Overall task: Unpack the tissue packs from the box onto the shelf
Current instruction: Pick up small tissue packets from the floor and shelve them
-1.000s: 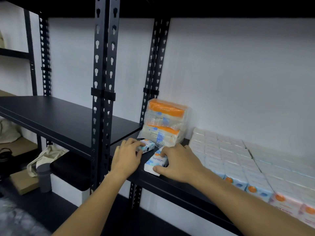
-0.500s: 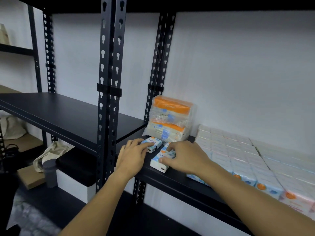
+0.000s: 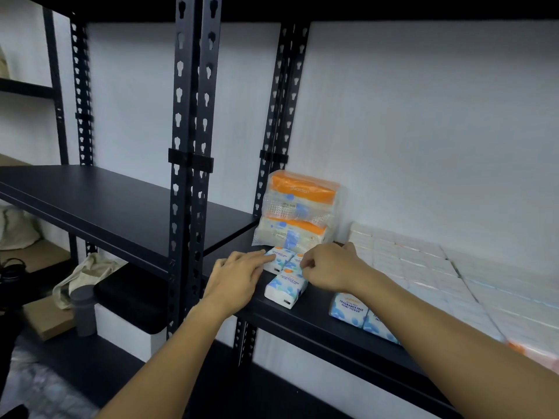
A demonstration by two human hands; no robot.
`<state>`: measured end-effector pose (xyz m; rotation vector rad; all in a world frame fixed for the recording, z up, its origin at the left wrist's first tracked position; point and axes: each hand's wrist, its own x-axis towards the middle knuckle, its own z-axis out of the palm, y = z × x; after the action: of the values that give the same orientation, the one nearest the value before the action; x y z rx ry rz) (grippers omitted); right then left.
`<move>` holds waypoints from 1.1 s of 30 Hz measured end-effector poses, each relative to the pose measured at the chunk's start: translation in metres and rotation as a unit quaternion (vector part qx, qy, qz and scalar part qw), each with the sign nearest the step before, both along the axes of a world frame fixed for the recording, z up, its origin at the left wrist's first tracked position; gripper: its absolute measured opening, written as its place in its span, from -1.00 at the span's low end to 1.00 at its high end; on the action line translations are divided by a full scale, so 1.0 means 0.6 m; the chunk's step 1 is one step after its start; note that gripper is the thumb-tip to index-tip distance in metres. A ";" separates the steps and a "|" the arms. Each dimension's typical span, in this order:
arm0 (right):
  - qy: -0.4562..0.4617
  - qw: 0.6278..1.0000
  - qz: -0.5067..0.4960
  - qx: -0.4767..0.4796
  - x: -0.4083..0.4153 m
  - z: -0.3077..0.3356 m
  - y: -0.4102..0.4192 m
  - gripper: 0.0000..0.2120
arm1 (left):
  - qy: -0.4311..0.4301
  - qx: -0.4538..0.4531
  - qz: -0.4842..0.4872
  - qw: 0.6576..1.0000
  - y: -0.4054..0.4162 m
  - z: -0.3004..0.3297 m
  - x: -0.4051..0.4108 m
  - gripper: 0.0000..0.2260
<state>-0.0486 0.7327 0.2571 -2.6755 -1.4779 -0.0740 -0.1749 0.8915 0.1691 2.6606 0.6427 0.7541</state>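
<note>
Fingers of the left hand (image 3: 234, 275) lie almost straight and close together, and their tips touch the left end of a small tissue pack (image 3: 279, 259) near the middle of the frame. This hand does not curl around the pack; it rests flat on the black shelf (image 3: 320, 320) with the fingertips against the wrapper.

Fingers of the right hand (image 3: 331, 267) are curled inward, and thumb and forefinger meet at the top of the front tissue pack (image 3: 286, 287), which lies just below the first one. Whether they really pinch the wrapper or only touch it, I cannot tell. A third small pack is partly hidden behind this hand.

Just behind these packs, against the white wall, stands a larger wrapped bundle (image 3: 298, 211) with orange bands, upright and a little tilted. At the lower right of the frame, many more packs lie in tight rows (image 3: 423, 267) on the same shelf, and two of them with blue print (image 3: 360, 313) face the front edge, beside the right forearm.

Double black uprights (image 3: 193, 146) stand left of centre. At the lower left, a beige bag (image 3: 81, 276) and a grey cup (image 3: 84, 309) are seen.
</note>
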 end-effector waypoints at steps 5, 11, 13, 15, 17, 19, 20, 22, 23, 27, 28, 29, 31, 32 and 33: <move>0.004 1.000 0.000 -0.012 -0.003 0.001 0.002 -0.68 | 0.018 0.006 -0.003 1.000 0.002 -0.001 -0.001 -0.61; 0.020 0.995 0.003 0.094 -0.028 0.028 -0.034 -0.66 | -0.068 -0.042 -0.001 0.997 -0.016 0.013 -0.018 -0.57; 0.029 0.989 0.003 0.143 -0.032 0.036 -0.057 -0.67 | -0.114 -0.091 0.004 0.989 -0.030 0.018 -0.027 -0.60; 0.025 0.983 0.001 0.182 -0.032 0.041 -0.083 -0.68 | -0.161 -0.142 0.007 0.977 -0.051 0.026 -0.028 -0.63; 0.024 0.978 0.001 0.207 -0.034 0.046 -0.116 -0.69 | -0.193 -0.149 0.007 0.970 -0.084 0.045 -0.024 -0.65; 0.029 0.972 -0.002 0.235 -0.040 0.054 -0.157 -0.71 | -0.224 -0.112 0.002 0.968 -0.129 0.077 -0.017 -0.68; 0.035 0.967 -0.006 0.253 -0.044 0.059 -0.181 -0.72 | -0.244 -0.095 -0.008 0.965 -0.156 0.096 -0.011 -0.69; 0.053 0.952 -0.024 0.299 -0.047 0.064 -0.233 -0.72 | -0.268 -0.090 -0.050 0.958 -0.222 0.128 0.003 -0.69; 0.061 0.944 -0.033 0.324 -0.049 0.064 -0.262 -0.72 | -0.271 -0.085 -0.075 0.956 -0.260 0.140 0.011 -0.69; 0.075 0.909 -0.075 0.402 -0.053 0.050 -0.401 -0.74 | -0.258 -0.063 -0.163 0.950 -0.432 0.148 0.053 -0.66; 0.076 0.900 -0.088 0.419 -0.052 0.043 -0.443 -0.74 | -0.255 -0.063 -0.185 0.947 -0.481 0.143 0.062 -0.66; 0.077 0.890 -0.104 0.437 -0.050 0.034 -0.488 -0.75 | -0.249 -0.065 -0.208 0.944 -0.531 0.136 0.071 -0.66; 0.080 0.865 -0.148 0.473 -0.045 0.009 -0.583 -0.76 | -0.233 -0.072 -0.257 0.935 -0.628 0.113 0.089 -0.66; 0.081 0.852 -0.174 0.487 -0.044 -0.007 -0.634 -0.77 | -0.227 -0.081 -0.280 0.929 -0.674 0.097 0.099 -0.66; 0.082 0.840 -0.199 0.498 -0.046 -0.024 -0.684 -0.78 | -0.224 -0.093 -0.302 0.922 -0.717 0.081 0.109 -0.67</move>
<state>-0.0760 0.3224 0.2427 -1.9585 -0.5208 -0.4775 -0.1096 0.4615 0.2178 2.1935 -0.2136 0.9908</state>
